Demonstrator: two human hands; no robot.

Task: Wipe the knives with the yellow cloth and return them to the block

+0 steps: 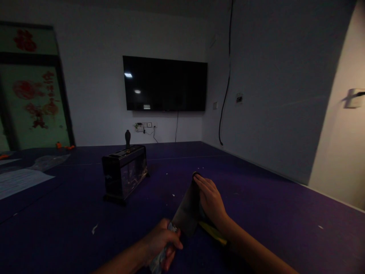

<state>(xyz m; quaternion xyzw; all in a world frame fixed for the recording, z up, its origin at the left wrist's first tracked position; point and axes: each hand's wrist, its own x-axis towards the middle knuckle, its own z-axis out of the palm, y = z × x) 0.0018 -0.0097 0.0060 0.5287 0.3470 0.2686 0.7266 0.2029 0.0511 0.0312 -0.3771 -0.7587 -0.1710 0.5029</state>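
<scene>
left hand is closed round the broad blade's near end. right hand touches its far end — fingers extended, grip unclear.

Here's the head camera, up at the wearer's own eyes, peering forward and down! Closest to it, low in the picture: left fingers, right fingers, forearms rising from the bottom edge. Out it looks across the purple surface, television far beyond, aim nearly on the room's corner, just right of centre. Wide sweep, this: door far left, wall switch far right!
</scene>
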